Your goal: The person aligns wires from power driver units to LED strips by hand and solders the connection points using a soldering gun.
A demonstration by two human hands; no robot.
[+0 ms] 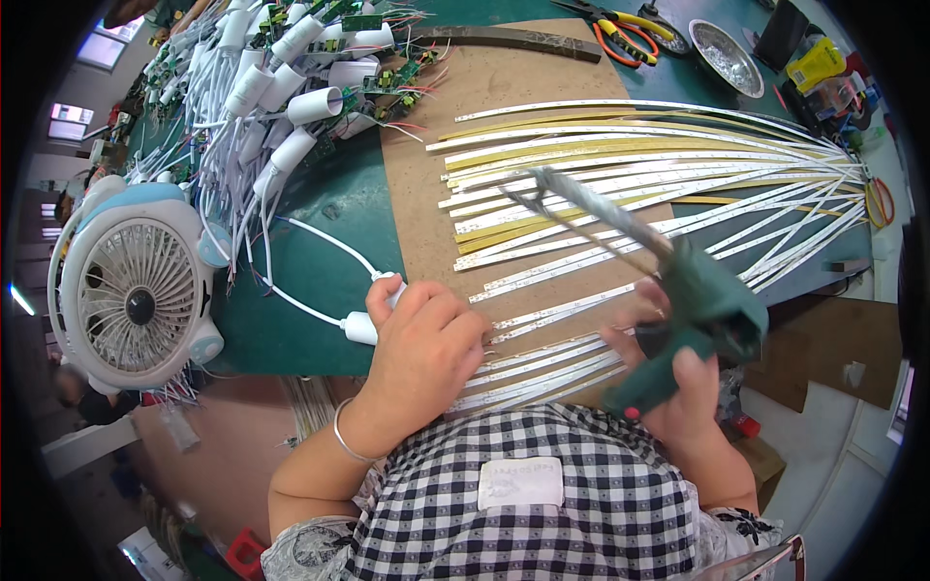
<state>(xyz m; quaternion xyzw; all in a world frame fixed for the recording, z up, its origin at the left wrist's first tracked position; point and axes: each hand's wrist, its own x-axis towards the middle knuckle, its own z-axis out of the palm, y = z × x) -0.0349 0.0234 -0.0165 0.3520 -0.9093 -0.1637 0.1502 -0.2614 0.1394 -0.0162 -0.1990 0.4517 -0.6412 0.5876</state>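
My right hand (678,387) grips a green soldering gun (678,310), its long metal front part pointing up and left above the strips and smeared by motion. My left hand (426,339) is curled over a white plastic cylinder (359,328) on a white cable. A second white piece (386,285) on a cable goes under the same fingers; the fingertips are partly hidden. Between and beyond my hands, narrow white and yellow LED strips (572,194) lie fanned out, with their left ends spread apart on a brown board (426,223). More strips lie close to my apron.
A tangled heap of white cylinders (281,87) with cables and green circuit boards fills the far left. A white and blue fan (140,300) stands left. At the back are a dark bar (513,42), pliers (630,34) and a metal dish (727,58). Orange-handled scissors (880,201) lie right.
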